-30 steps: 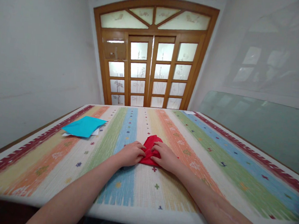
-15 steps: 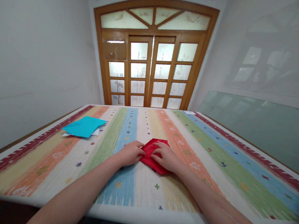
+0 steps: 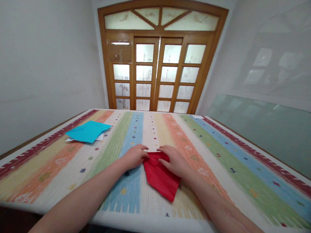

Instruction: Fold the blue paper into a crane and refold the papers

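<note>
A sheet of red folding paper (image 3: 162, 180) lies on the striped tablecloth in front of me, creased, with a folded flap along its far edge. My left hand (image 3: 136, 156) has its thumb and fingers closed on the paper's far left corner. On the far right part, my right hand (image 3: 175, 162) holds the paper, fingers bent over the far edge and thumb on the upper face. The fingers partly cover the folded flap. The paper's near end points toward me, free of both hands.
To the left, bright blue paper (image 3: 89, 131) lies over white paper (image 3: 100, 137) on the tablecloth (image 3: 98, 191). A small white piece (image 3: 197, 117) sits at the table's far edge. Behind the table stands a wooden door (image 3: 157, 73) with glass panes; a pale glass panel (image 3: 264, 128) leans at right.
The red paper has turned, and its near end now reaches closer to me. Both hands have shifted slightly to its far corners. The blue paper has not moved.
</note>
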A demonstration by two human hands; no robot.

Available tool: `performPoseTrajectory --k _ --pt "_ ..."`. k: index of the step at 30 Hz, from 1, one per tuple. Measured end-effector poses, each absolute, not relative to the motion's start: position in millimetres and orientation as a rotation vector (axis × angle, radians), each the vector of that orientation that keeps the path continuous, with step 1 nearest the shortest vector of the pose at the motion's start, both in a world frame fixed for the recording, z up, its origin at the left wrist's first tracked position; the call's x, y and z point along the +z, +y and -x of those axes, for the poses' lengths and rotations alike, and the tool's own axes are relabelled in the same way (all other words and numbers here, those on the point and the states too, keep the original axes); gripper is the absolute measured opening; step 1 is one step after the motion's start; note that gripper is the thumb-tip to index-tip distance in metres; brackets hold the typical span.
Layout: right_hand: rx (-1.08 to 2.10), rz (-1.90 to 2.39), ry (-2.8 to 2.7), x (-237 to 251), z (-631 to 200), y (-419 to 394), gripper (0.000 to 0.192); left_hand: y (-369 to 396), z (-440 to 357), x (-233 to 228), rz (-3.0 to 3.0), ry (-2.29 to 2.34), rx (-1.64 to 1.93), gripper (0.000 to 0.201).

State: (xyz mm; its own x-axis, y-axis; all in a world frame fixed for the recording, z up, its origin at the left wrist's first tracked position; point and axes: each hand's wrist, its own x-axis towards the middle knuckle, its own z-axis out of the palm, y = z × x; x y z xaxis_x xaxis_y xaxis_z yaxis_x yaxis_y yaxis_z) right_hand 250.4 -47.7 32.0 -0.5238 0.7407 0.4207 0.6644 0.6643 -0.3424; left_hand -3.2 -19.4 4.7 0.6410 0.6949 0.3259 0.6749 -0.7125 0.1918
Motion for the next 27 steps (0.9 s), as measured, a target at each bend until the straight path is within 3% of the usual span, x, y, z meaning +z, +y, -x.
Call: performPoseTrajectory --k 5,11,14,27 --pt "0.184 1.248 -2.299 21 -261 -37 0.051 -13 5 2 -2.808 1.201 0.590 0.025" --pt "0.254 1.379 -2.312 16 -263 -33 0.030 -7 6 -2 -2.807 1.234 0.616 0.024" --pt "0.297 1.336 -2.332 21 -258 -37 0.023 -6 5 -3 -2.814 1.246 0.646 0.022" --pt "0.531 0.922 -2.563 52 -247 -63 0.027 -7 2 -3 -2.790 1.293 0.705 0.023"
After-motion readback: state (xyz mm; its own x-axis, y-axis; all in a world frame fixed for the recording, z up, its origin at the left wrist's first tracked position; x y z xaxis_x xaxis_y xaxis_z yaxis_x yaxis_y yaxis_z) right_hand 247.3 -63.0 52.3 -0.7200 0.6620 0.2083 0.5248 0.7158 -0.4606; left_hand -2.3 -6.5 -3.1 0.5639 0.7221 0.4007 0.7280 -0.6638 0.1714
